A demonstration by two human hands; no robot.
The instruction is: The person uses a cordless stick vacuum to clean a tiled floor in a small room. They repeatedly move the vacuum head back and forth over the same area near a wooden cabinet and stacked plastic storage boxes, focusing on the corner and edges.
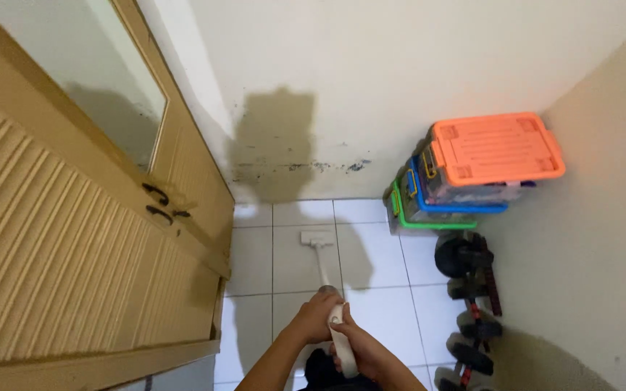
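While both your left hand and right hand grip the white vacuum handle with fingers closed, the floor head could clip the stacked bins or dumbbells right of it.

Three clear storage boxes, rectangular and lidded in orange, blue and green from top to bottom, are seen stacked on the tiled floor in the far right corner.
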